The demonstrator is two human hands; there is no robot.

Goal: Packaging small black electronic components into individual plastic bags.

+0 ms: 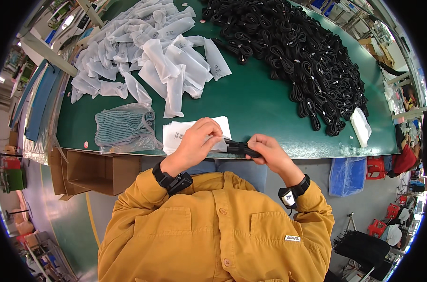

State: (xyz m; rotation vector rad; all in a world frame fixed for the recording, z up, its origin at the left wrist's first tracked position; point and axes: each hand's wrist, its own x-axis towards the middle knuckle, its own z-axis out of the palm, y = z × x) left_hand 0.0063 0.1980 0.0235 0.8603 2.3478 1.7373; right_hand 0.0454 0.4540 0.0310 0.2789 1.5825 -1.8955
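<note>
Between my hands, at the table's front edge, is a coiled black cable [239,148] with one end at the mouth of a frosted plastic bag [218,145]. My left hand [200,138] pinches the bag between thumb and fingers. The cable's other end is gripped by my right hand [269,151], its fingers closed round the bundle. White printed paper sheets [173,134] lie beneath my left hand. A large pile of coiled black cables [312,70] covers the back right, and a heap of frosted bags [169,61] spreads over the back left.
A clear bag of striped grey-green gloves [124,127] lies left of the papers on the green table [251,94]. A white packet [360,127] rests near the right edge. Below stand an open cardboard box [93,171] at left and a blue bin [347,176] at right.
</note>
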